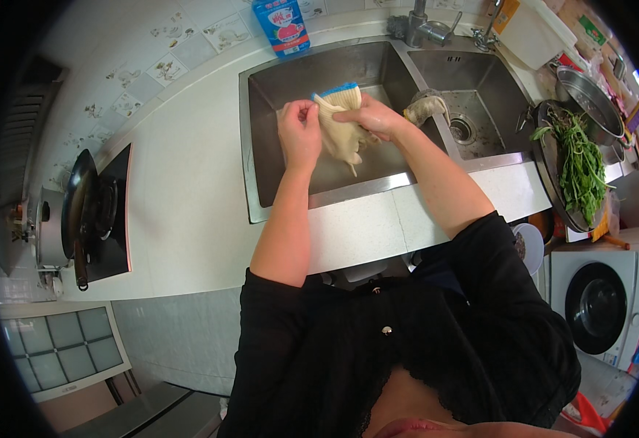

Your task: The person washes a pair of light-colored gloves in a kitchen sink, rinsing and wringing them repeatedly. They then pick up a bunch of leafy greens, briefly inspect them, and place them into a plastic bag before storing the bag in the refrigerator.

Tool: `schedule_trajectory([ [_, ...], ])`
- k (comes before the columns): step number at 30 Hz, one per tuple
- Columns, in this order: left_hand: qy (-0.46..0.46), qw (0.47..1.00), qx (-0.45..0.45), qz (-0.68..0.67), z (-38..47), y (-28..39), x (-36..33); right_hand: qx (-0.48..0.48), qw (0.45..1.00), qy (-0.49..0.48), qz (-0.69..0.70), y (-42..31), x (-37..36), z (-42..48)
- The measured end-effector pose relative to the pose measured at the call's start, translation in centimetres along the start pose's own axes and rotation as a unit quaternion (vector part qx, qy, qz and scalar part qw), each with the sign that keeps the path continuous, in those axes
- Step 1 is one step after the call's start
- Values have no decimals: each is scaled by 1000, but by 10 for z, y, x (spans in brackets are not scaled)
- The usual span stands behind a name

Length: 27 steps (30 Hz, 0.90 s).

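Observation:
Both hands hold a cream knit work glove (337, 131) over the large left basin (275, 180) of a stainless steel double sink. Its ribbed cuff, edged in blue, points up and away from me, while the fingers hang down. My left hand (301, 130) pinches the cuff's left edge between thumb and fingertips. On the other side, my right hand (375, 116) grips the cuff, its thumb across the front and the fingers partly hidden behind the fabric. A second, dirtier knit glove (427, 108) lies draped over the divider between the basins.
A blue detergent bottle (283, 28) stands behind the sink, left of the faucet (419, 24). Leafy greens (579, 167) lie on a round board to the right, beside a metal pot (590, 104). A wok (78, 205) sits on the stove at left. The small basin (481, 104) has a drain strainer.

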State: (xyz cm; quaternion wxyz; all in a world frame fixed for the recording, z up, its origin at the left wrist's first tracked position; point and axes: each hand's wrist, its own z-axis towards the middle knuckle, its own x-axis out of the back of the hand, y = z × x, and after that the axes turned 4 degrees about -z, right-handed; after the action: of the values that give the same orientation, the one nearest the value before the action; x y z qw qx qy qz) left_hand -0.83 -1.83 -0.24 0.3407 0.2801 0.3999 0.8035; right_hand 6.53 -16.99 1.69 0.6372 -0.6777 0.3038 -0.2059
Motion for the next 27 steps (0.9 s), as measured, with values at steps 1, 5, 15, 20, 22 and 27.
schedule_trajectory([
  [1, -10, 999, 29, -10, 1, -2, 0, 0, 1000, 1, 10, 0, 1, 0],
  [5, 15, 994, 84, -61, 0, -17, 0, -1, 996, 3, 91, -1, 5, 0],
  [15, -454, 725, 278, 437, -21, -58, -11, 1, 943, -17, 334, -7, 34, 4],
  [20, -579, 629, 263, 447, -30, -56, -15, 12, 932, -46, 358, -3, 41, 4],
  [22, -549, 665, 267, 431, -21, -53, -11, 22, 929, -47, 366, -3, 42, 4],
  [27, -115, 952, 186, 215, 0, -42, 5, 37, 926, -51, 373, -3, 41, 2],
])
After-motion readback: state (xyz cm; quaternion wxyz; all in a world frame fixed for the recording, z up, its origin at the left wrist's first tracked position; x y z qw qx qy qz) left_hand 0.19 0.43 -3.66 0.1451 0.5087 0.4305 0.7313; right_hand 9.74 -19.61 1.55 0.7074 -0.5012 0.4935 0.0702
